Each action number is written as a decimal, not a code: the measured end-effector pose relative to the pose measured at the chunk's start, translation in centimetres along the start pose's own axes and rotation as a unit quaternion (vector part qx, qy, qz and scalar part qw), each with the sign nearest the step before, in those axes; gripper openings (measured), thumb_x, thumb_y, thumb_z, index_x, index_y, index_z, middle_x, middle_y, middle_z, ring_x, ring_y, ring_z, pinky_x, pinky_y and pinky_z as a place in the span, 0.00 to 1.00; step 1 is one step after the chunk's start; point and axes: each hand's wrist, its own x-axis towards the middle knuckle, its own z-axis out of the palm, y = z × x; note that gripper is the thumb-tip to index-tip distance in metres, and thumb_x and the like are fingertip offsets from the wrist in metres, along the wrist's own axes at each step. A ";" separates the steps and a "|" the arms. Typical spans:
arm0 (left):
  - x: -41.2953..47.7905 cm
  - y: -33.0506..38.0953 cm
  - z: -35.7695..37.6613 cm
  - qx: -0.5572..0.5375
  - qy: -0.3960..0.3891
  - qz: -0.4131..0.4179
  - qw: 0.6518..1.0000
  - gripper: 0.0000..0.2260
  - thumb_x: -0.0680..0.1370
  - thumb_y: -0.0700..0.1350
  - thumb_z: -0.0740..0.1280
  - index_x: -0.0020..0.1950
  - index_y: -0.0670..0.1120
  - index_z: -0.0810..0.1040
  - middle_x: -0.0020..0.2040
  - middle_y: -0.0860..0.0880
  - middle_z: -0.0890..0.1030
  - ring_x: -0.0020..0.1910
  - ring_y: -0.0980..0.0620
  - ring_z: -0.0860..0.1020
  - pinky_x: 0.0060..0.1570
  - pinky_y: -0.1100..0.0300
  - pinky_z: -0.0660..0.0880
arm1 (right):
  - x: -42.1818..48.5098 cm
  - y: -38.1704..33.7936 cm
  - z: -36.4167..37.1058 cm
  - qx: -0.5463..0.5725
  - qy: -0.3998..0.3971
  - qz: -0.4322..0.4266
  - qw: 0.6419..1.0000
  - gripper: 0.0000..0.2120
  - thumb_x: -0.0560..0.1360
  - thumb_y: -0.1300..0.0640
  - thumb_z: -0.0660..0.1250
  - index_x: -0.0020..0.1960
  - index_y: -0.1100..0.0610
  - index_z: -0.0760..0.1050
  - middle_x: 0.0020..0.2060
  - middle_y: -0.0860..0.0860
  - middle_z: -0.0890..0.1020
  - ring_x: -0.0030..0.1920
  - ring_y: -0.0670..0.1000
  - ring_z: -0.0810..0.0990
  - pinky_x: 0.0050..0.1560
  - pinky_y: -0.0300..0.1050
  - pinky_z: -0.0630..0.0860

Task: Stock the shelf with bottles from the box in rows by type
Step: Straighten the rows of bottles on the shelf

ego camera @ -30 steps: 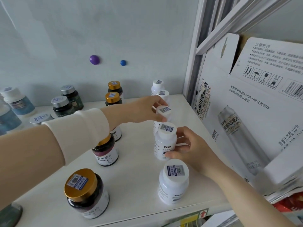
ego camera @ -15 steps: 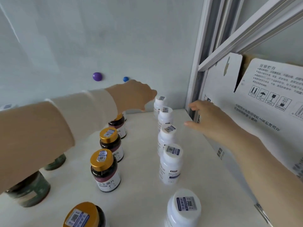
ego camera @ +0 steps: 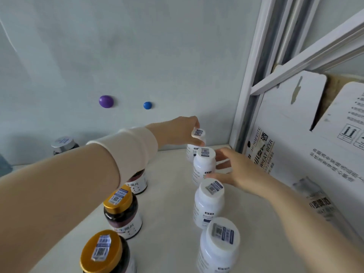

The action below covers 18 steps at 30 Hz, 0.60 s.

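A flat white shelf (ego camera: 171,213) bears white plastic bottles (ego camera: 208,205) rowed toward 12 o'clock, and gold-capped dark jars (ego camera: 122,211) at 7 o'clock.

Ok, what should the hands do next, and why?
Probably nudge the second white bottle straight and let go: the right hand cups it, the left hand pinches the rear white bottle, both standing in their row.

A beige sleeve (ego camera: 59,184) with a cream cuff (ego camera: 136,152) covers the left arm (ego camera: 94,170); the right forearm (ego camera: 295,209) is bare.
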 end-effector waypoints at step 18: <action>0.3 -1.6 0.3 -0.052 0.026 0.018 0.998 0.19 0.74 0.47 0.70 0.62 0.47 0.70 0.58 0.49 0.76 0.46 0.51 0.72 0.40 0.63 0.68 | 2.1 0.5 1.9 0.069 0.015 -0.003 0.997 0.22 0.66 0.51 0.75 0.56 0.45 0.70 0.47 0.38 0.76 0.44 0.34 0.76 0.34 0.25 0.69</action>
